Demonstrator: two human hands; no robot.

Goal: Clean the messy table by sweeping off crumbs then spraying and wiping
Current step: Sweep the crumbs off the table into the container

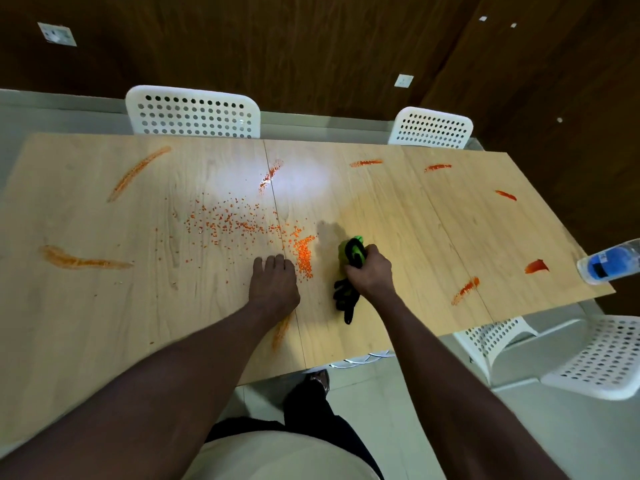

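Orange crumbs (304,256) lie in a dense pile at the middle of the light wooden table (104,323), with more scattered to the left (225,223). My left hand (275,284) rests on the table just left of the pile, fingers curled under, holding nothing. My right hand (369,273) grips a green and black brush or cloth (351,252) just right of the pile; its black part (344,299) hangs out below the hand. Orange-red smears (81,261) streak the tabletop in several places.
A clear bottle with a blue label (609,261) sits at the table's right edge. White perforated chairs stand behind the table (192,114) (431,128) and at the near right (602,358). My foot (318,379) shows on the floor below the table's near edge.
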